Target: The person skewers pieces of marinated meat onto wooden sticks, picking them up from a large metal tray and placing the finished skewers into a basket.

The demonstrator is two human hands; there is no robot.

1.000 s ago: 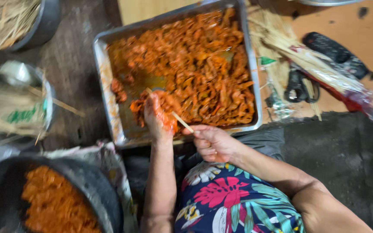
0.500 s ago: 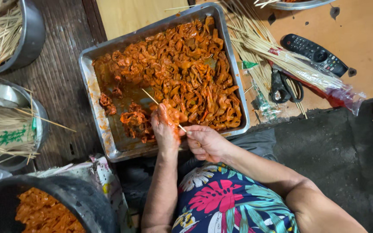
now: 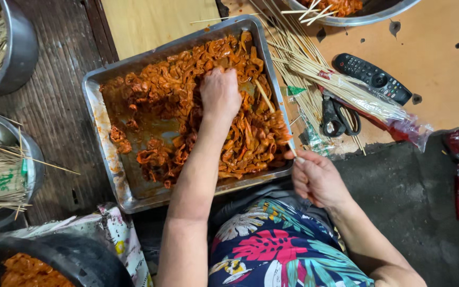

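Under the left hand's fingers (image 3: 216, 74), the tray (image 3: 113, 179) is dull brushed metal smeared with oily sauce, and the meat strips (image 3: 166, 90) look wet and glossy. The right hand's fingers (image 3: 299, 159) pinch a pale, matt wooden skewer (image 3: 265, 96). Just beyond them lie crinkled clear plastic (image 3: 399, 119), matt black scissors (image 3: 336, 118), and a smooth plastic remote (image 3: 373, 78).
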